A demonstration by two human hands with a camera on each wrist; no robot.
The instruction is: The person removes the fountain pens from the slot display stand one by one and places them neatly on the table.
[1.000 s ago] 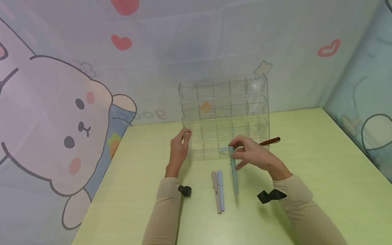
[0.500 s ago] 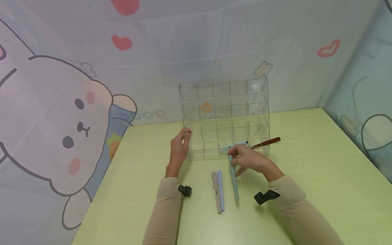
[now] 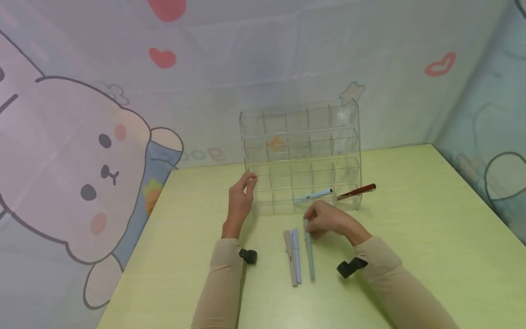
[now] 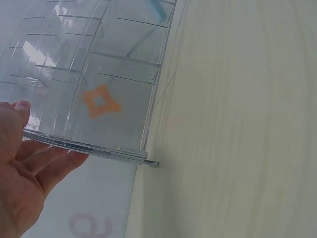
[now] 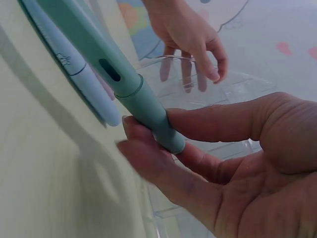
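Note:
My right hand (image 3: pixel 328 219) pinches a green pen (image 3: pixel 310 256) by one end, thumb against fingers; in the right wrist view the pen's barrel (image 5: pixel 99 54) slants up and left from the fingertips. Beside it on the table lie a lilac-blue pen (image 3: pixel 297 260) and a taupe pen (image 3: pixel 290 260), side by side. My left hand (image 3: pixel 240 201) grips the left side panel of a clear tiered rack (image 3: pixel 304 159), thumb in front and fingers behind, as the left wrist view shows. A light blue pen (image 3: pixel 316 195) and a dark red pen (image 3: pixel 357 191) lie slanted in its lowest tier.
The rack has several tiers split into small compartments and stands near the back of the pale green table (image 3: pixel 419 228). A printed cloth (image 3: pixel 263 59) hangs behind. The red pen's end sticks out past the rack's right side.
My right hand has moved the green pen away from the rack, toward me and slightly left, close to the two lying pens. The light blue pen came into view. My left hand stayed put.

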